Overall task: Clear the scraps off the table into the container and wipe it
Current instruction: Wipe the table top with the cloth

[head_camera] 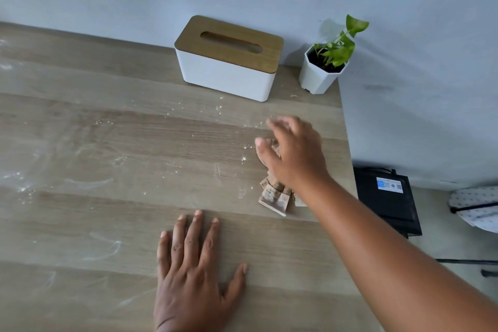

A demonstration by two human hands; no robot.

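Note:
My right hand lies over a crumpled brown paper cloth near the right edge of the wooden table, fingers spread and slightly bent, pressing it down. My left hand rests flat on the table near the front, fingers straight and holding nothing. White crumbs and powder are scattered just left of the cloth and up toward the tissue box. Pale wipe smears streak the left half of the table.
A white tissue box with a wooden lid stands at the back against the wall. A small white pot with a green plant stands at the back right corner. Past the table's right edge, a black bin sits on the floor.

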